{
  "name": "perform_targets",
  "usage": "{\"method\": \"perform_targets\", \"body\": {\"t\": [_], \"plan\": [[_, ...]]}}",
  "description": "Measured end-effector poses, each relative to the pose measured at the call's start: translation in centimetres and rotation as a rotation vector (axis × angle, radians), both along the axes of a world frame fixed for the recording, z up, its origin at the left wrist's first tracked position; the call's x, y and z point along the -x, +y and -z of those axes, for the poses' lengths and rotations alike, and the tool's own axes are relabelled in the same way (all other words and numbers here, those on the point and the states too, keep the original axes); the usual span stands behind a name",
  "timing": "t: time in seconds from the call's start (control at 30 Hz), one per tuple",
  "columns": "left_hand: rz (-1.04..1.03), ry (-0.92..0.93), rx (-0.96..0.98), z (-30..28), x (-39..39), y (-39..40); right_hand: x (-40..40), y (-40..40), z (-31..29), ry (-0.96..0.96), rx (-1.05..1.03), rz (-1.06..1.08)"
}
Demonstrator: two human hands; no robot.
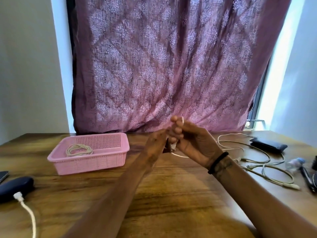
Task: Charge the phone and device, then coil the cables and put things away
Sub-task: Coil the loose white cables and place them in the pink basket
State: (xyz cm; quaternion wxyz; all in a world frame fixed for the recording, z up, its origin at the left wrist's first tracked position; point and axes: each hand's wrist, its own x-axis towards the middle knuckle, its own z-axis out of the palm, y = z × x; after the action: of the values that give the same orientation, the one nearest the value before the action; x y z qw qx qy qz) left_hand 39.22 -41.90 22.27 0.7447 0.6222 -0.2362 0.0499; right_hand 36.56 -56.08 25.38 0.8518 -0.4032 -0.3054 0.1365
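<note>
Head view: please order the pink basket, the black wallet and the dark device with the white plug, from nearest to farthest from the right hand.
From the right hand:
1. Pink basket, to its left on the table.
2. Black wallet, to its right near the far edge. These two are close to call.
3. Dark device, far left, white plug inserted.

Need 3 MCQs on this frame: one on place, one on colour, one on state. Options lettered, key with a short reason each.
1. Where is the coiled cable?
A. inside the basket
B. on the wallet
C. beside the basket on the table

2. What colour is the basket?
A. blue
B. pink
C. green

3. What state is the dark device at the left edge in?
A. unplugged
B. inside the basket
C. has a white cable plugged in

Key:
1 A, the coil lies within the basket walls.
2 B, its perforated plastic is pink.
3 C, a white plug sits in the device's near end.
</note>
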Motion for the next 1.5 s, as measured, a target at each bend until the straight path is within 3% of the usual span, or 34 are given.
{"method": "perform_targets", "body": {"t": [0.13, 0.2, 0.3, 0.4, 0.5, 0.6, 0.67, 0.73, 0.77, 0.93, 1.03, 1.13, 1.23, 1.37, 1.43, 1.5], "plan": [[-0.333, -0.454, -0.445, 1.3, -0.9, 0.8, -1.0, -1.1, -0.4, 0.042, -0.082, 0.226], [-0.389, -0.658, -0.599, 1.6, -0.6, 0.6, -1.9, -1.9, -0.2, 0.123, -0.133, 0.372], [-0.337, -0.706, -0.795, 1.9, 0.1, 0.1, -3.4, -3.3, 0.3, 0.227, -0.239, 0.543], [-0.332, -0.716, -0.927, 1.8, 0.3, -0.5, -4.1, -4.2, 0.9, 0.245, -0.294, 0.562], [-0.467, -0.807, -0.972, 1.4, 0.1, -0.5, -4.1, -4.0, 1.9, 0.122, -0.024, 0.722], [-0.591, -0.855, -0.901, 0.6, -0.2, 0.2, -3.6, -2.8, 2.7, -0.247, 0.604, 0.981], [-0.626, -0.852, -0.886, 0.0, 0.1, 0.7, -3.0, -1.7, 3.1, -0.503, 0.923, 1.016], [-0.678, -0.814, -0.849, -0.4, 0.3, 1.3, -2.3, -0.4, 3.2, -0.597, 1.012, 0.919], [-0.707, -0.784, -0.815, -0.5, 0.2, 1.6, -1.7, 0.3, 3.1, -0.554, 0.979, 0.851], [-0.753, -0.609, -0.532, -1.3, 0.0, 2.1, 1.2, 2.8, 1.3, -0.031, 0.589, 0.317], [-0.806, -0.503, -0.364, -1.4, -0.4, 2.6, 1.9, 2.6, 0.6, 0.07, 0.392, -0.101], [-0.701, -0.352, -0.315, -0.8, -0.2, 1.4, 2.6, 2.4, -0.8, 0.073, 0.097, -0.233], [-0.659, -0.481, -0.405, 0.6, 0.3, -0.2, 2.1, 1.3, -2.2, 0.001, -0.148, -0.012], [-0.663, -0.714, -0.867, 2.4, 1.0, -1.2, -0.9, -1.9, -1.7, -0.025, -0.24, 0.419], [-0.648, -0.72, -0.927, 2.5, 1.3, -1.5, -2.4, -3.1, -0.6, -0.059, -0.1, 0.744], [-0.693, -0.753, -0.884, 1.9, 1.3, -1.5, -3.2, -3.7, 0.4, -0.181, 0.202, 1.085]]}}
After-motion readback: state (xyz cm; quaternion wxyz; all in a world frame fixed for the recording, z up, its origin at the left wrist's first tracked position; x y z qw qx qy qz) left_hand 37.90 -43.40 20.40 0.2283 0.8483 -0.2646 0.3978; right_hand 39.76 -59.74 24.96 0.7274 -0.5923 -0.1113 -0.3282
